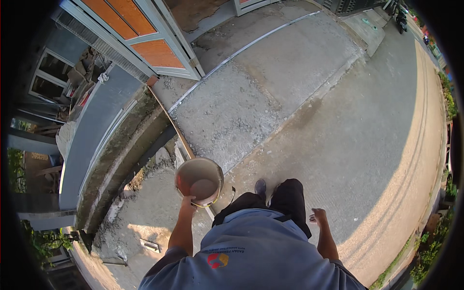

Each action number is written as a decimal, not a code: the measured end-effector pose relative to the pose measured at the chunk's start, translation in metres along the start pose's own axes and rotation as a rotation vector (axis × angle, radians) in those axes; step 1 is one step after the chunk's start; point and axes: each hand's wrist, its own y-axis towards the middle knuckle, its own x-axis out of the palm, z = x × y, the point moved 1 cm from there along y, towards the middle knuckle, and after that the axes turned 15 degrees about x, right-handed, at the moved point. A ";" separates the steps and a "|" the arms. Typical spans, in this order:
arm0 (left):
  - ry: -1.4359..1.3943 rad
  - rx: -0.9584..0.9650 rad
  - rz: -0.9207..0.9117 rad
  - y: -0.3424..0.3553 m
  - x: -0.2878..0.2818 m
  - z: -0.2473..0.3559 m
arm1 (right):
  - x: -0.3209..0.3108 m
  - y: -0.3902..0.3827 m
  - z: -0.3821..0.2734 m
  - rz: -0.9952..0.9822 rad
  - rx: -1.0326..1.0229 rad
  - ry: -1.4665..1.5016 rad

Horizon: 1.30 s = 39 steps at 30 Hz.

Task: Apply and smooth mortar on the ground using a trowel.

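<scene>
I see my left hand [186, 201] gripping the rim of a round mortar-smeared bucket [199, 181], right hand [319, 215] loose and empty, long wooden batten [171, 122] and low grey wall [104, 125] just ahead.

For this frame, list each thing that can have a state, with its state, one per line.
Round cement-smeared bucket: held by its rim, tilted, mostly empty, grey residue inside.
Left hand: fingers shut on the bucket rim.
Right hand: open, empty, hanging by the side.
Orange-panelled metal gate: swung open.

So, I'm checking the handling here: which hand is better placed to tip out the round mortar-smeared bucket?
Probably the left hand: it grips the round mortar-smeared bucket. The right hand hangs empty, apart.
</scene>
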 end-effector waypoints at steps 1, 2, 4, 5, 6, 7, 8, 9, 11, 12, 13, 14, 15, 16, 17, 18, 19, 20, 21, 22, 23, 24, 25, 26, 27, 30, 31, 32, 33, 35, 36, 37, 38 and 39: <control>-0.058 0.028 -0.038 0.002 0.033 0.016 | -0.002 0.004 -0.024 -0.001 0.003 -0.009; -0.060 0.031 -0.032 0.002 0.064 0.030 | -0.003 0.009 -0.047 -0.006 0.003 -0.014; -0.095 0.145 -0.149 0.005 0.133 0.060 | -0.006 0.021 -0.106 -0.044 0.045 -0.110; -0.111 0.192 -0.162 0.007 0.162 0.072 | -0.006 0.029 -0.138 -0.055 0.028 -0.119; -0.113 0.192 -0.157 0.005 0.197 0.084 | -0.009 0.039 -0.171 -0.056 0.029 -0.124; -0.127 0.182 -0.171 0.001 0.231 0.095 | -0.012 0.049 -0.206 -0.057 0.017 -0.129; -0.149 0.182 -0.183 0.000 0.264 0.107 | -0.014 0.059 -0.252 -0.062 -0.003 -0.139; -0.146 0.208 -0.136 0.007 0.282 0.113 | -0.016 0.064 -0.295 -0.062 -0.039 -0.123; -0.118 0.239 -0.111 0.020 0.317 0.126 | -0.017 0.071 -0.390 -0.044 -0.077 -0.175; -0.073 0.260 -0.108 0.024 0.337 0.137 | -0.016 0.071 -0.437 -0.049 -0.091 -0.199; -0.102 0.312 0.003 0.004 0.381 0.147 | -0.015 0.068 -0.485 -0.054 -0.149 -0.224; -0.117 0.310 0.017 -0.006 0.404 0.162 | -0.015 0.069 -0.534 -0.090 -0.216 -0.235; -0.132 0.281 -0.025 -0.013 0.422 0.171 | -0.009 0.061 -0.587 -0.109 -0.283 -0.272; -0.148 0.252 -0.071 -0.017 0.438 0.180 | -0.003 0.055 -0.637 -0.119 -0.341 -0.275; -0.172 0.249 -0.055 -0.018 0.454 0.188 | 0.001 0.052 -0.687 -0.158 -0.441 -0.307; -0.165 0.277 -0.058 -0.018 0.468 0.194 | 0.013 0.041 -0.735 -0.165 -0.449 -0.341; -0.158 0.306 -0.059 -0.016 0.482 0.202 | 0.027 0.025 -0.783 -0.146 -0.481 -0.359; -0.189 0.308 -0.033 -0.016 0.500 0.211 | 0.040 0.011 -0.825 -0.126 -0.517 -0.379; -0.213 0.357 -0.023 -0.016 0.519 0.219 | 0.050 0.006 -0.861 -0.134 -0.530 -0.423; -0.238 0.405 -0.008 -0.011 0.538 0.227 | 0.059 0.001 -0.897 -0.134 -0.611 -0.491; -0.216 0.389 -0.002 0.003 0.551 0.233 | 0.072 -0.002 -0.933 -0.142 -0.697 -0.573; -0.201 0.374 0.003 0.023 0.569 0.245 | 0.073 0.008 -0.962 -0.141 -0.661 -0.546; -0.199 0.343 -0.022 0.019 0.612 0.274 | 0.068 0.020 -0.982 -0.137 -0.627 -0.528; -0.252 0.436 0.006 0.052 0.621 0.275 | 0.080 0.014 -1.002 -0.157 -0.530 -0.522; -0.237 0.448 -0.026 0.061 0.655 0.297 | 0.073 0.020 -1.018 -0.110 -0.487 -0.556; -0.242 0.398 0.073 0.092 0.724 0.343 | 0.074 0.006 -1.043 -0.108 -0.248 -0.679; -0.269 0.395 0.087 0.102 0.746 0.356 | 0.077 0.001 -1.053 -0.085 -0.211 -0.727; -0.295 0.397 0.097 0.112 0.766 0.372 | 0.084 -0.005 -1.071 -0.061 -0.179 -0.769; -0.308 0.396 0.085 0.119 0.790 0.389 | 0.085 -0.007 -1.091 -0.076 -0.174 -0.781; -0.332 0.398 0.099 0.124 0.834 0.426 | 0.097 -0.021 -1.134 -0.081 -0.155 -0.781; -0.335 0.394 0.078 0.125 0.860 0.445 | 0.103 -0.030 -1.161 -0.082 -0.156 -0.800; -0.340 0.392 0.059 0.125 0.883 0.463 | 0.111 -0.038 -1.190 -0.097 -0.200 -0.815; -0.352 0.395 0.071 0.126 0.904 0.485 | 0.122 -0.047 -1.222 -0.113 -0.247 -0.824; -0.356 0.426 0.055 0.127 0.925 0.505 | 0.135 -0.055 -1.259 -0.106 -0.263 -0.845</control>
